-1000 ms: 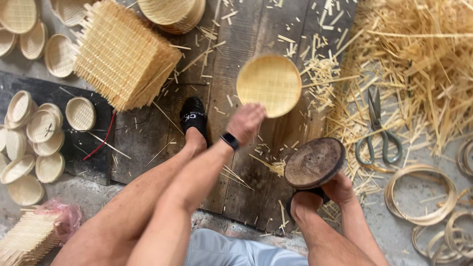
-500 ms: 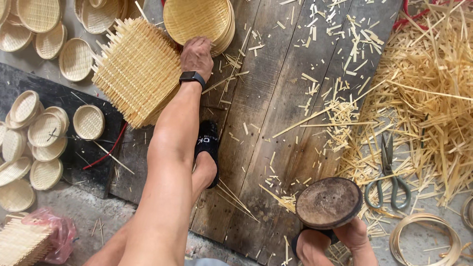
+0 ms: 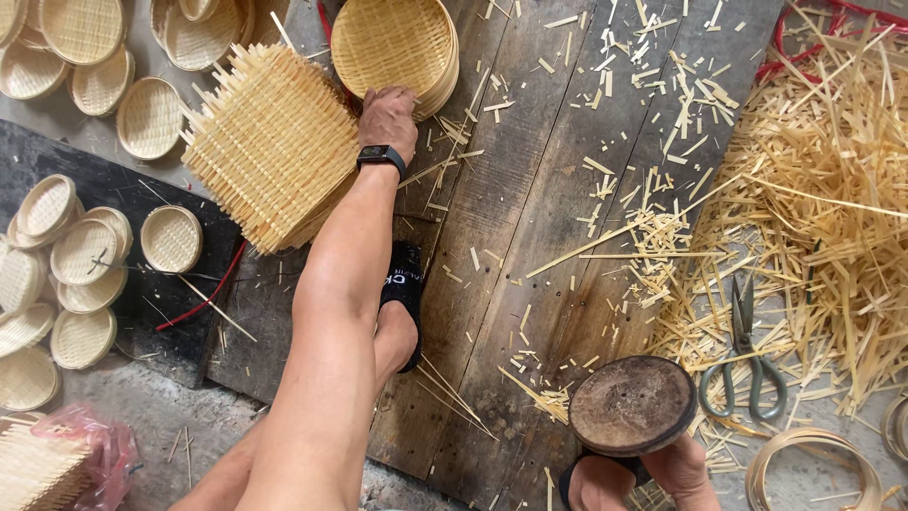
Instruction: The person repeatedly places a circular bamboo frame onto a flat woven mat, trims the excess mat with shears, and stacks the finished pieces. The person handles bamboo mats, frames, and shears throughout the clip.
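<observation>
My left hand, with a black watch on the wrist, reaches far forward, its fingers curled at the near edge of a stack of round woven bamboo trays. Whether it grips a tray is unclear. Beside it to the left lies a pile of square woven bamboo mats. My right hand is low at the bottom edge, holding a dark round wooden mould from underneath.
Grey-handled scissors lie among bamboo strips at right. Bamboo hoops sit at bottom right. Many small round woven trays cover the left. My foot in a black sandal rests on the wooden planks.
The round tray that my left hand held up a second ago now sits on the stack ahead. The left arm has stretched forward. The right hand still holds the wooden mould.
</observation>
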`<state>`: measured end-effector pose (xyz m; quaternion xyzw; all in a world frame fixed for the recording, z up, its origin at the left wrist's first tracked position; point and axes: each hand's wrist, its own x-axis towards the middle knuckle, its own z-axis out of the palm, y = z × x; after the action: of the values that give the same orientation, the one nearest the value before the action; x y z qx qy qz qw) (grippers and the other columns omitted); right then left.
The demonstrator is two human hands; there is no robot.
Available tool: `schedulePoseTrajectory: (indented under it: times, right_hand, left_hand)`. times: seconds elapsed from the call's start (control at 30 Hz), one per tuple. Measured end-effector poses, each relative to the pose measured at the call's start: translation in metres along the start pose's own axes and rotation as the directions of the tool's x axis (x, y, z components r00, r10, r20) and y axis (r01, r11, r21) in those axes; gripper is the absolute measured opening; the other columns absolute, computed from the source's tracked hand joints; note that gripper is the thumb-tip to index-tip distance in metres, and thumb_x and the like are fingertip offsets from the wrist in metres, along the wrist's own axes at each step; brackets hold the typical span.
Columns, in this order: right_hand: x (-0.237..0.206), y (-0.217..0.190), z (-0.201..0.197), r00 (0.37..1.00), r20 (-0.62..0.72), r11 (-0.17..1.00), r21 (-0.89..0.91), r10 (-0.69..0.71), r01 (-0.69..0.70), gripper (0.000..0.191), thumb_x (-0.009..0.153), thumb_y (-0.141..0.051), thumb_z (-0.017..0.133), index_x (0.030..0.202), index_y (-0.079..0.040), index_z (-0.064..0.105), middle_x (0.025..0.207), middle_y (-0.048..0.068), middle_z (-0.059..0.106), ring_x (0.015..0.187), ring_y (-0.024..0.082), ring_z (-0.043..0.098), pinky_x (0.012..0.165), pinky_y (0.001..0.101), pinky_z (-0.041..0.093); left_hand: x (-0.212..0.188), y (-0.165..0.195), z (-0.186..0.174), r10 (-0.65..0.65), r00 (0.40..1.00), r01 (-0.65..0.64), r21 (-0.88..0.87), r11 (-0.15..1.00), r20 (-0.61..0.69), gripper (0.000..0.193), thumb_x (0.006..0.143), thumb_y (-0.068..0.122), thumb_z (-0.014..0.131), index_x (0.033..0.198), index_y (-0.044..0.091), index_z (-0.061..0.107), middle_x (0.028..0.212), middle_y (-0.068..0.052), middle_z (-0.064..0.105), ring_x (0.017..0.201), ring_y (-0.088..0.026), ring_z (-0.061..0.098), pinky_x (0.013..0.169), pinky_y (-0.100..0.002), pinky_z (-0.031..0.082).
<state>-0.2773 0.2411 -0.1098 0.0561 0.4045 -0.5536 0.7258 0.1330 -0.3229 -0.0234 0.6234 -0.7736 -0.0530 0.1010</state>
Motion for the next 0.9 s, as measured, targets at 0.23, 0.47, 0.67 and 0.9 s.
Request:
schedulePoseTrajectory:
  times: [0.23,0.47,0.67,0.9]
  right_hand:
    - [-0.002,-0.009,0.038,0.996,0.092,1.0,0.008,-0.018,0.017,0.081,0.079,-0.039,0.08,0.146,-0.005,0.05,0.141,0.013,0.061,0.131,0.035,0.052,0.11,0.0557,0.036]
    - [0.07,0.003,0.075,0.982,0.065,0.957,-0.222,-0.175,0.185,0.059,0.086,-0.004,0.068,0.143,0.0,0.05,0.141,0.016,0.059,0.131,0.029,0.056,0.116,0.0454,0.041]
    - [0.058,-0.002,0.064,0.946,-0.299,0.955,-0.293,-0.128,0.037,0.035,0.095,0.002,0.054,0.13,0.002,0.055,0.127,0.018,0.066,0.114,0.033,0.066,0.095,0.0498,0.061]
    - [0.018,-0.005,0.076,0.952,-0.195,0.891,-0.434,-0.234,0.13,0.031,0.111,-0.025,0.045,0.124,0.001,0.055,0.116,0.022,0.061,0.102,0.042,0.057,0.081,0.0543,0.061]
  left_hand:
    - [-0.02,0.003,-0.063,0.104,0.991,-0.102,0.035,0.994,-0.083,0.089,0.091,0.034,0.083,0.157,0.001,0.033,0.158,-0.025,0.04,0.149,-0.036,0.035,0.126,-0.046,0.02]
    - [-0.076,-0.038,-0.15,-0.461,0.771,0.33,0.344,0.879,0.439,0.126,0.063,0.039,0.1,0.153,-0.003,0.022,0.156,-0.036,0.023,0.142,-0.048,0.029,0.114,-0.05,0.026]
    - [-0.111,-0.095,-0.158,-0.366,0.866,0.323,0.177,0.93,0.341,0.065,0.081,0.041,0.087,0.121,-0.004,0.063,0.121,-0.026,0.069,0.115,-0.037,0.066,0.102,-0.046,0.051]
    - [-0.122,-0.119,-0.148,-0.351,0.871,0.298,0.2,0.934,0.343,0.053,0.079,0.043,0.087,0.112,0.005,0.068,0.109,-0.022,0.07,0.105,-0.037,0.067,0.093,-0.047,0.052]
